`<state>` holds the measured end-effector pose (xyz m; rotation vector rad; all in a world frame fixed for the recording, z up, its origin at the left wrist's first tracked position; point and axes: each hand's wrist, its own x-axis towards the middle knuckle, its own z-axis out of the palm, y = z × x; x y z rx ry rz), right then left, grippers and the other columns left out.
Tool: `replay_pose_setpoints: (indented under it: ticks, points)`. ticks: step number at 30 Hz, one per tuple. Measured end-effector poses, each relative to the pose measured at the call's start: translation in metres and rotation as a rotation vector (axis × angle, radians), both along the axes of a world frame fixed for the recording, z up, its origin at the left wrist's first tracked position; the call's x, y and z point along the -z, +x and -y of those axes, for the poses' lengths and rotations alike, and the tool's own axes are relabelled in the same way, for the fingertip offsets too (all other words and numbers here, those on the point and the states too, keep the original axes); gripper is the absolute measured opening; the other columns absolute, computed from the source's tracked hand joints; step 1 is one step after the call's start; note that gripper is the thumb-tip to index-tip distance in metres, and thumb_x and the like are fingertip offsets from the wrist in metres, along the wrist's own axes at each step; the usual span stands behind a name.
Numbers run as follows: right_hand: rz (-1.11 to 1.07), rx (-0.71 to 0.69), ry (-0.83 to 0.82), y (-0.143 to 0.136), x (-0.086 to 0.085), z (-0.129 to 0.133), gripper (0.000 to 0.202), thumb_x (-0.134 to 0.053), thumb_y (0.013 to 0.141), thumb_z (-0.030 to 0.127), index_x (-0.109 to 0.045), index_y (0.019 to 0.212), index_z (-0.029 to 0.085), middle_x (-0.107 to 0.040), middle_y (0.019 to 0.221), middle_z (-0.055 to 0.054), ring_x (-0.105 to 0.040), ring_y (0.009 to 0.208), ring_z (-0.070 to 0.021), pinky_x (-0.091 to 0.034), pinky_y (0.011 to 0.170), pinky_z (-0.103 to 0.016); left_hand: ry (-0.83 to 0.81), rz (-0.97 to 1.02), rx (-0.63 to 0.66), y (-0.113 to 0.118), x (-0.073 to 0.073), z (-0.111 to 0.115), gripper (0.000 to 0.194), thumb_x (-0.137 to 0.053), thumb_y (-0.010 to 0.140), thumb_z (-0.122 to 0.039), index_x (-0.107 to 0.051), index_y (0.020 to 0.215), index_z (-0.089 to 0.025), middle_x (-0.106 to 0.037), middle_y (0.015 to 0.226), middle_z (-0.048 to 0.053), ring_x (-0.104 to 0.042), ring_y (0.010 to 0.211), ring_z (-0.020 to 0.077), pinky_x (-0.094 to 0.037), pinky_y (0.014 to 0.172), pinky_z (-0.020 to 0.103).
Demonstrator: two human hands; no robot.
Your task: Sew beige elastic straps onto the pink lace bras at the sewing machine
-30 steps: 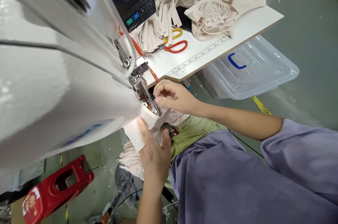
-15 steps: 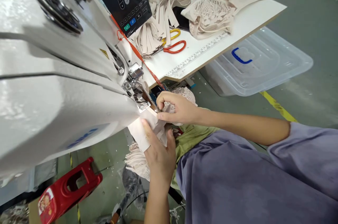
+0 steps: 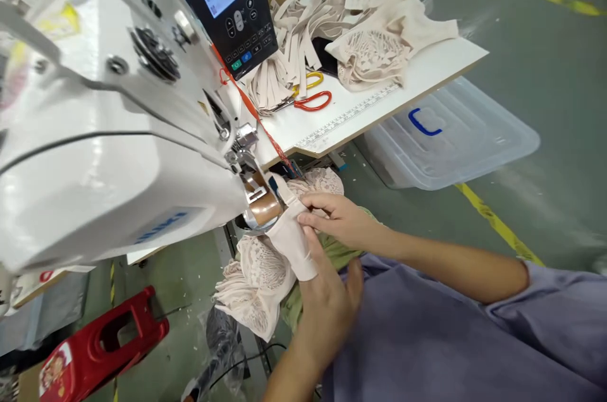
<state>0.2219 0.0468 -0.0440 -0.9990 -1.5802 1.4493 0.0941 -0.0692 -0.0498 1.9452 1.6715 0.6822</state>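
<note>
My right hand [image 3: 332, 217] pinches the edge of a beige fabric piece [image 3: 290, 239] between thumb and fingers. From below, my left hand [image 3: 329, 294] holds the same piece, its index finger over the fabric near my right thumb and its own thumb spread away. The fabric is just beside the sewing machine's needle area [image 3: 253, 190], and a narrow strap-like part runs up from it. Beige lace garments [image 3: 265, 269] hang beneath the machine, left of my left hand.
A white table [image 3: 351, 114] carries red-and-yellow scissors [image 3: 313, 100], beige strips [image 3: 270, 81] and a lace garment [image 3: 374, 51]. The control panel [image 3: 227, 10] stands by the machine head [image 3: 118, 193]. A lidded clear box [image 3: 450, 136] and a red stool [image 3: 104, 345] are on the floor.
Both hands and the fabric have moved right and down, away from the needle area. The lace garments below show more, and the whole view has shifted.
</note>
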Motion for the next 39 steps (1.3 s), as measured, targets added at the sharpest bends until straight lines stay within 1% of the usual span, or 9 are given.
replay_pose_setpoints:
  ticks: [3,6,9,12,14,17,20,25,39]
  points:
    - [-0.031,-0.013,-0.016,0.022,-0.004,0.005,0.025,-0.056,0.096,0.037,-0.066,0.085,0.016,-0.062,0.086,-0.003,-0.057,0.079,-0.0154,-0.043,0.072,-0.027,-0.120,0.170,0.120,0.001,-0.005,0.008,0.093,-0.065,0.092,-0.031,-0.005,0.162,-0.026,-0.069,0.131,0.016,-0.069,0.117,0.0309,-0.062,0.095,0.045]
    - [0.022,-0.088,0.003,0.039,-0.008,0.003,0.025,-0.057,0.094,0.035,-0.066,0.083,0.015,-0.061,0.082,-0.003,-0.057,0.078,-0.0152,-0.043,0.072,-0.027,-0.052,0.270,0.129,-0.015,-0.020,0.001,0.053,-0.059,0.095,-0.021,-0.045,0.145,-0.031,-0.078,0.094,0.003,-0.075,0.081,0.0201,-0.064,0.075,0.035]
    - [0.081,-0.174,0.091,0.045,-0.012,0.001,0.021,-0.057,0.092,0.030,-0.066,0.080,0.015,-0.059,0.077,-0.001,-0.055,0.072,-0.0131,-0.041,0.068,-0.025,0.191,0.211,0.071,-0.031,-0.036,-0.016,0.037,-0.058,0.095,-0.021,-0.058,0.132,-0.025,-0.073,0.109,0.008,-0.070,0.100,0.0228,-0.059,0.088,0.041]
    - [0.125,-0.264,0.220,0.047,-0.016,0.001,0.017,-0.057,0.091,0.024,-0.065,0.079,0.015,-0.058,0.075,-0.001,-0.054,0.069,-0.0113,-0.040,0.065,-0.023,0.232,0.169,0.169,-0.039,-0.045,-0.035,0.053,-0.055,0.096,-0.023,-0.043,0.147,-0.021,-0.058,0.139,0.016,-0.055,0.131,0.0281,-0.049,0.106,0.048]
    - [0.185,-0.326,0.321,0.048,-0.018,0.001,0.017,-0.056,0.091,0.022,-0.065,0.077,0.016,-0.057,0.073,0.000,-0.053,0.068,-0.0109,-0.038,0.064,-0.023,0.192,0.110,0.290,-0.040,-0.045,-0.046,0.061,-0.056,0.094,-0.021,-0.034,0.151,-0.018,-0.055,0.142,0.019,-0.051,0.135,0.0280,-0.047,0.109,0.048]
    - [0.324,-0.365,0.532,0.049,-0.018,0.002,0.017,-0.057,0.092,0.022,-0.065,0.077,0.018,-0.056,0.070,0.001,-0.051,0.066,-0.0117,-0.034,0.062,-0.026,0.226,0.031,0.361,-0.043,-0.037,-0.055,0.039,-0.062,0.091,-0.019,-0.051,0.128,-0.018,-0.068,0.105,0.010,-0.065,0.100,0.0212,-0.053,0.096,0.042]
    - [0.440,-0.290,0.837,0.048,-0.014,0.005,0.019,-0.055,0.097,0.025,-0.065,0.081,0.020,-0.059,0.072,-0.001,-0.051,0.068,-0.0142,-0.035,0.065,-0.029,0.437,-0.002,0.389,-0.047,-0.025,-0.055,0.015,-0.061,0.089,-0.010,-0.055,0.096,-0.022,-0.060,0.073,-0.001,-0.058,0.070,0.0146,-0.055,0.083,0.035]
    - [0.443,-0.119,1.068,0.042,-0.005,0.011,0.022,-0.053,0.098,0.020,-0.062,0.078,0.022,-0.058,0.066,0.000,-0.047,0.064,-0.0146,-0.037,0.067,-0.031,0.763,-0.107,0.380,-0.051,-0.013,-0.050,0.019,-0.065,0.085,-0.005,-0.058,0.090,-0.022,-0.057,0.065,-0.003,-0.059,0.069,0.0150,-0.054,0.074,0.032]
    - [0.513,-0.259,0.669,0.036,-0.003,0.011,0.035,-0.046,0.099,0.042,-0.069,0.076,0.029,-0.062,0.068,-0.005,-0.048,0.063,-0.0189,-0.040,0.072,-0.038,0.740,-0.090,0.349,-0.055,-0.009,-0.048,0.022,-0.068,0.083,-0.005,-0.061,0.095,-0.022,-0.059,0.067,-0.003,-0.060,0.070,0.0141,-0.054,0.078,0.032]
